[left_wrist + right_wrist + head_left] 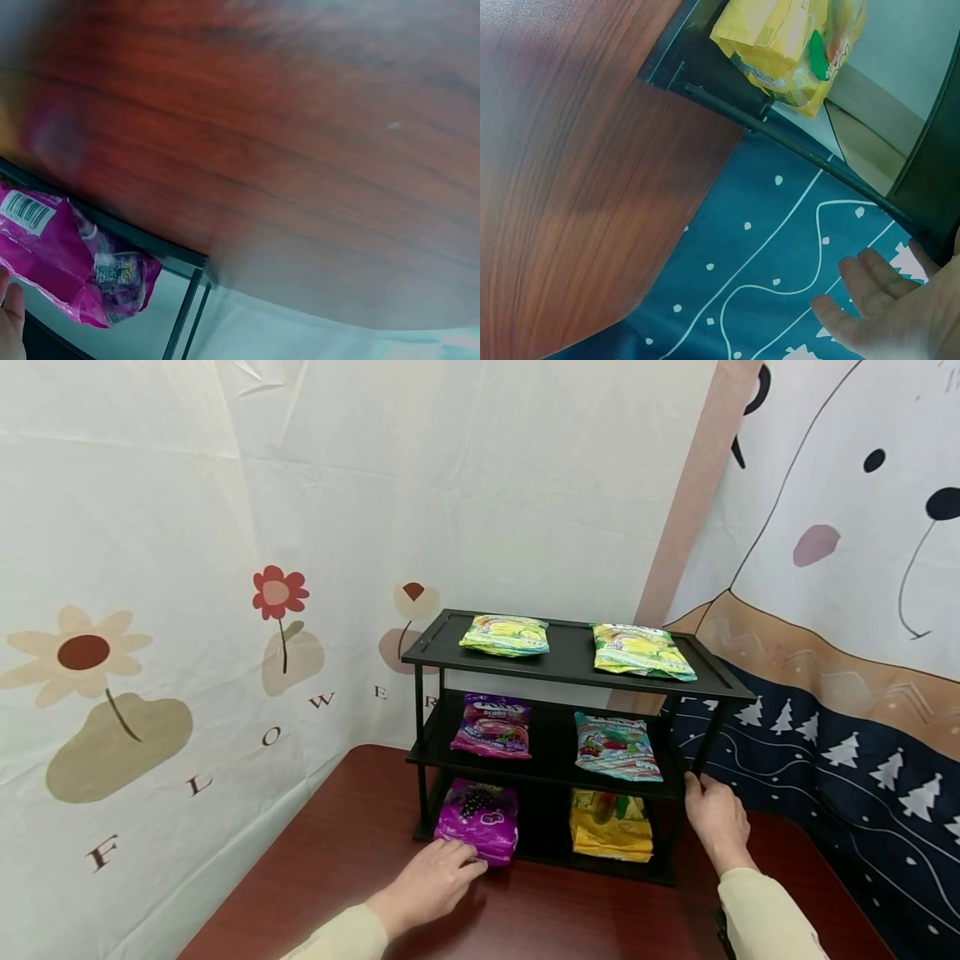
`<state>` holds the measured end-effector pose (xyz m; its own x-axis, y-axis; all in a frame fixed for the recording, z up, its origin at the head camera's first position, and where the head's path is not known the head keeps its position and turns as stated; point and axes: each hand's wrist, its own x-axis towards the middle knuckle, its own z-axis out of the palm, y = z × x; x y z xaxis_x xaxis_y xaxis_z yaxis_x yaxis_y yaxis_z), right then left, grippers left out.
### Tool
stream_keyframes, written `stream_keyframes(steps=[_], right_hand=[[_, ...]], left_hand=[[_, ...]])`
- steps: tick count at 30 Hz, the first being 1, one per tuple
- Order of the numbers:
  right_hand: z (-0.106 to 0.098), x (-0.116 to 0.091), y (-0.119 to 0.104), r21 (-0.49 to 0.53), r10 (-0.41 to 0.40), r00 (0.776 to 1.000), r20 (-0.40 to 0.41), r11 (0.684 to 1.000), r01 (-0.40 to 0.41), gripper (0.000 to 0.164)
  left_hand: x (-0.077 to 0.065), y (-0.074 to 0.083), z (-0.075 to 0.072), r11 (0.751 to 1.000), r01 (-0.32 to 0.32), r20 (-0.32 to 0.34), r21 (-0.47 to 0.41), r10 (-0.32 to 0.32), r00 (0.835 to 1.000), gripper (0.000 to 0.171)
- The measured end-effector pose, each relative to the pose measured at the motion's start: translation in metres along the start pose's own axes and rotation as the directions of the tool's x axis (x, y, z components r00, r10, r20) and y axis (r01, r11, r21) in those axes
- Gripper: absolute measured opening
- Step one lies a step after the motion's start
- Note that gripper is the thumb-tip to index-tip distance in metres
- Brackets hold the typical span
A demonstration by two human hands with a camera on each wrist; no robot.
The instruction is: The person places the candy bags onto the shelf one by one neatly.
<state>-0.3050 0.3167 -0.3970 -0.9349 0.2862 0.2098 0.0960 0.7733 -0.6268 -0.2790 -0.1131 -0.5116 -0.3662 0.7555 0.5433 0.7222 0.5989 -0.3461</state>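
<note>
A black three-tier shelf rack [551,743] stands on the table with two snack bags on each tier. My left hand [441,878] is at the front of the bottom tier, its fingertips touching the lower edge of a purple bag with grapes printed on it [480,818]. In the left wrist view, only fingertips [10,307] show, against the face of that purple bag [45,255]. My right hand [717,818] holds the rack's right end at the middle tier, between thumb and forefinger. Its other fingers [866,289] are spread loosely in the right wrist view.
Two yellow-green bags [506,636] [643,652] lie on the top tier. The middle tier has a berry bag [492,727] and a teal bag [617,747]; a yellow bag [611,827] is at bottom right. Printed cloth [525,485] hangs behind the brown table [555,918].
</note>
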Motion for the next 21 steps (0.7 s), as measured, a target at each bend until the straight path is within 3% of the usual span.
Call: stream_keyframes(steps=[14,21], right_hand=[[0.0011,-0.0004,0.0007,-0.002,0.007,1.0,-0.001,1.0,-0.007,0.065],[0.0009,0.0002,0.0002,-0.006,0.011,1.0,0.004,1.0,-0.011,0.065]], left_hand=[[-0.0091,0.0034,0.0066,1.0,0.029,0.026,-0.005,-0.028,0.999,0.029],[-0.0062,0.0037,0.0074,0.998,0.056,0.077,0.004,-0.056,0.995,0.031]])
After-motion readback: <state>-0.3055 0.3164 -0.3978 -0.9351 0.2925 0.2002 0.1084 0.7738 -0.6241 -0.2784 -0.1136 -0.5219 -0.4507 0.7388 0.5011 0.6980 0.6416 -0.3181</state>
